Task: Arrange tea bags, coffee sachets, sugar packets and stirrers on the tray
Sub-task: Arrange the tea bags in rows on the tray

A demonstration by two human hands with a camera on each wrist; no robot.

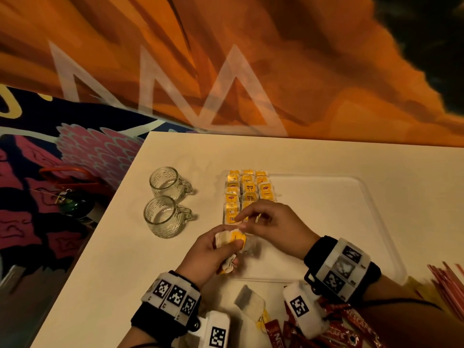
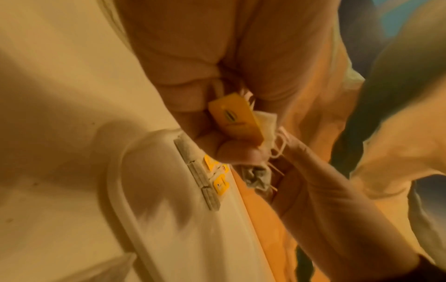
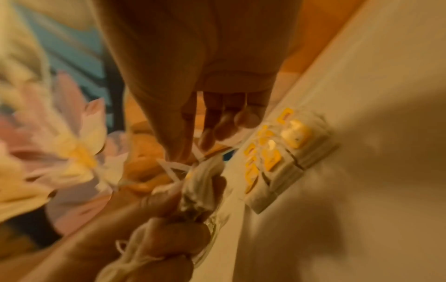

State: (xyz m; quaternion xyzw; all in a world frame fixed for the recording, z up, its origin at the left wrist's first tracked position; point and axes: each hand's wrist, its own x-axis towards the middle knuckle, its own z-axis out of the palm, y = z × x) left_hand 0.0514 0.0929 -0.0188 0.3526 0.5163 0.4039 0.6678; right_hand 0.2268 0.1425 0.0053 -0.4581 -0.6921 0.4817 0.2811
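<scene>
- You have two glass mugs on the desk's left side.
- Three columns of tea bags fill the tray's left edge; exact number unclear.
- One loose tea bag lies at the desk's near edge.

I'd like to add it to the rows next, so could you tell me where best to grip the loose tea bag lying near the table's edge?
Pinch the tea bag by its flat far end, coming from above: it lies flat on the table, clear of the wrists.

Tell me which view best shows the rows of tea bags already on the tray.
The head view: the rows of tea bags lie sharp and nearly complete on the tray. The left wrist view catches only a few edge-on; the right wrist view shows them blurred.
</scene>
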